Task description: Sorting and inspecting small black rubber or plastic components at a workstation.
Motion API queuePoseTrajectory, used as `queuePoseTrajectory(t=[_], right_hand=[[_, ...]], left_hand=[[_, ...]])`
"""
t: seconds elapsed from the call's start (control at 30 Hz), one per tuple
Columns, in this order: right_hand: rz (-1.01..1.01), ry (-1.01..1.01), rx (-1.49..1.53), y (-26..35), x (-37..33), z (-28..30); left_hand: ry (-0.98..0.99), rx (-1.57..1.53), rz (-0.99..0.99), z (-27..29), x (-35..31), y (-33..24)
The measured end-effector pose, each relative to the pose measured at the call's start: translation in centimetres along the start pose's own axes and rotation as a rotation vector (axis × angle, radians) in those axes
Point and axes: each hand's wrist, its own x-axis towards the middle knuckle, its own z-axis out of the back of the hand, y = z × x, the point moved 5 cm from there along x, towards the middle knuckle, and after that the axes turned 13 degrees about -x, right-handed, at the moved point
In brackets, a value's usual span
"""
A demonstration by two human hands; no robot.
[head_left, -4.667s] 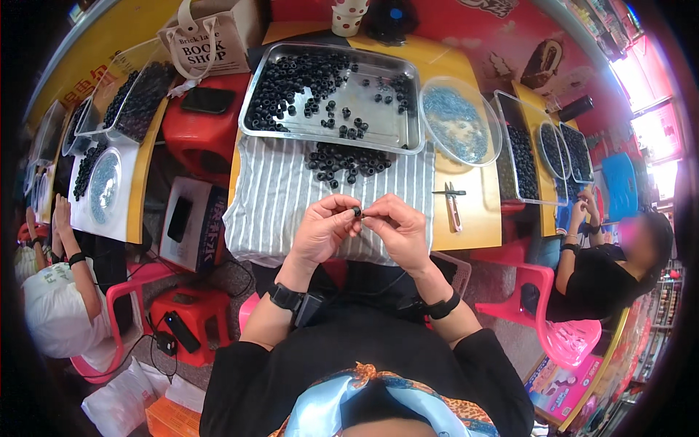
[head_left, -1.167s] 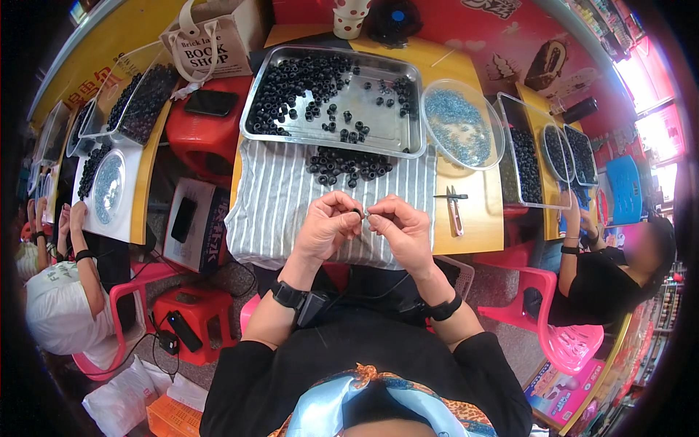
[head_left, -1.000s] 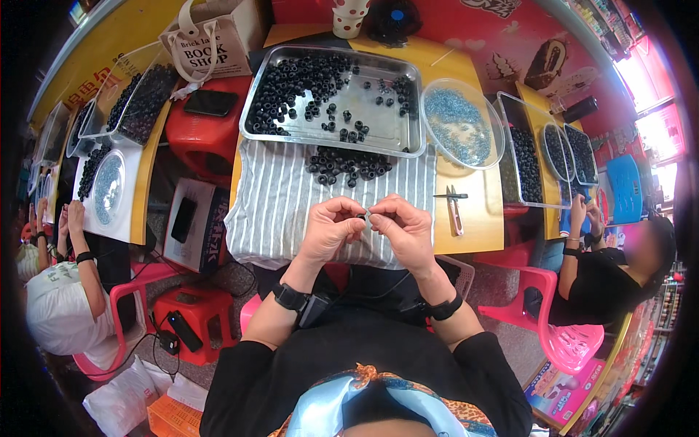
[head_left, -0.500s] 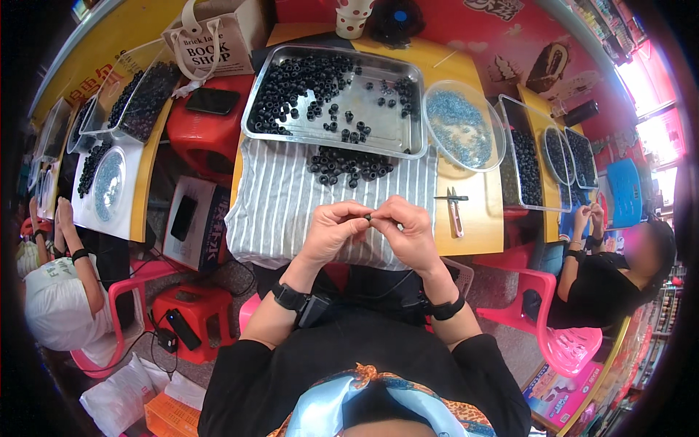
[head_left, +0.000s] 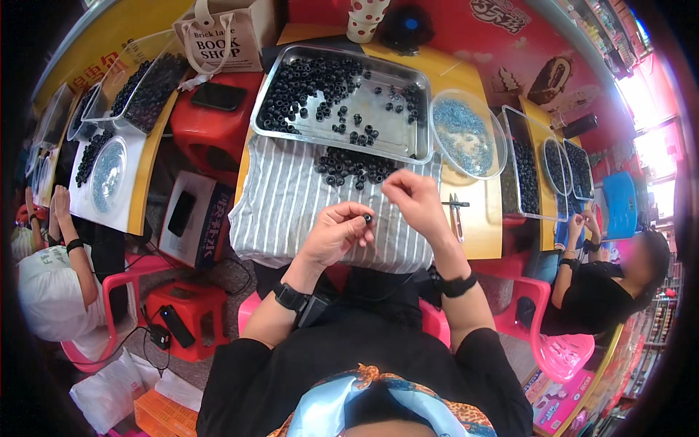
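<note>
A small round black bead (head_left: 368,218) is pinched between the thumb and fingers of my left hand (head_left: 333,234), above a grey-and-white striped cloth (head_left: 280,197). My right hand (head_left: 419,202) is raised to the right of it, with fingers curled together; whatever they may hold is too small to make out. Just beyond my hands, a pile of black beads (head_left: 349,169) lies on the cloth against the near side of a metal tray (head_left: 378,148). More black beads (head_left: 309,84) fill much of the tray, thickest at its left.
A clear round dish (head_left: 486,173) of light-blue beads sits right of the tray, with small thread snips (head_left: 456,218) nearer me. A red stool (head_left: 211,120) bearing a phone (head_left: 218,96) stands at left. People work at bead tables on both sides; a pink chair (head_left: 542,328) is at right.
My hands have come apart. The right has moved up and right, away from the left, which keeps hold of the bead. The view has shifted slightly.
</note>
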Motion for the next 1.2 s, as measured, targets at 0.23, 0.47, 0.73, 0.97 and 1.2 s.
queuePoseTrajectory(t=[0.23, 0.47, 0.73, 0.97, 1.2], right_hand=[[0.069, -0.013, -0.858, 2.4, 4.5, -3.3], [0.066, -0.009, -0.978, 2.1, 5.7, -4.3], [0.124, -0.011, -0.302, 1.4, -0.1, -0.5], [0.098, -0.027, -0.144, -0.5, -4.8, -0.7], [0.014, -0.002, 0.442, 0.4, -5.3, -1.9]], left_hand=[[0.012, -0.071, -0.040, 0.2, 0.2, -0.3], [0.015, -0.055, -0.050, 0.5, 0.2, -0.3], [0.004, -0.034, -0.059, 0.1, 0.2, -0.2], [-0.010, 0.039, -0.057, 0.3, 0.2, -0.2], [-0.002, 0.046, -0.063, 0.1, 0.3, 0.0]])
